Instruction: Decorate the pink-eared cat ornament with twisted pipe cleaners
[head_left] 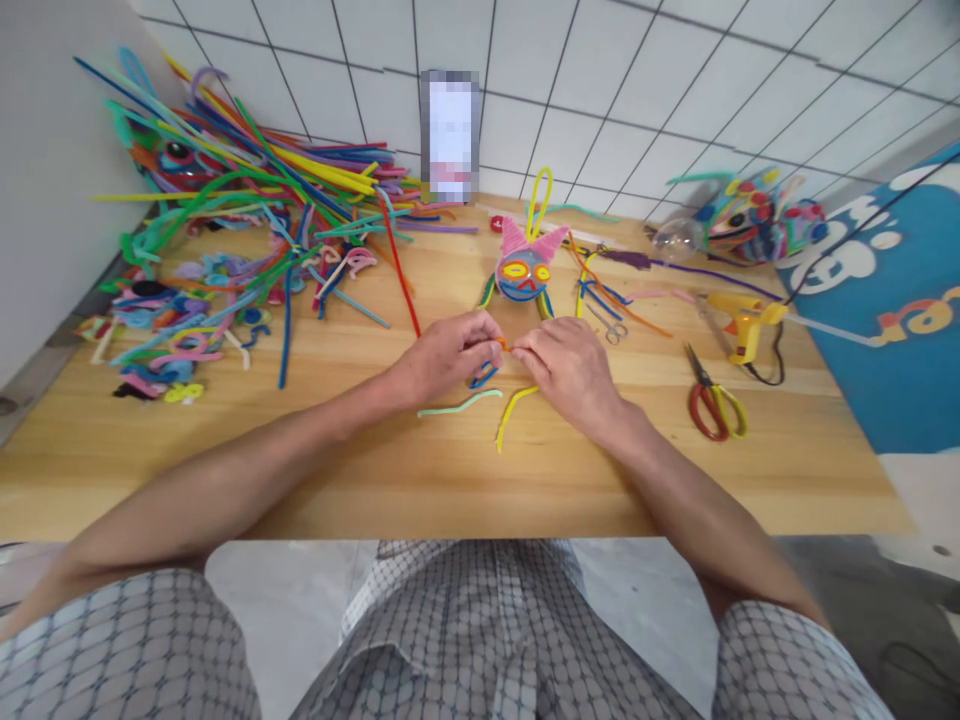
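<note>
My left hand (452,355) and my right hand (570,368) meet over the middle of the table, fingertips pinched. Between them runs a short orange pipe cleaner (503,344), gripped at both ends. Just beyond my hands lies a pipe-cleaner cat figure (525,275) with pink ears, yellow-and-orange eyes and a yellow loop on top. A bent blue pipe cleaner (484,376) sits under my left fingers. Nearer to me are a mint-green piece (460,404) and a curved yellow piece (512,415), whose upper end reaches my right hand.
A large heap of coloured pipe cleaners (300,190) covers the left side, with curled scraps (165,325) before it. At right lie scissors (712,400), a corded yellow glue gun (746,325) and a colourful finished figure (757,220). A phone (450,135) leans against the tiled wall.
</note>
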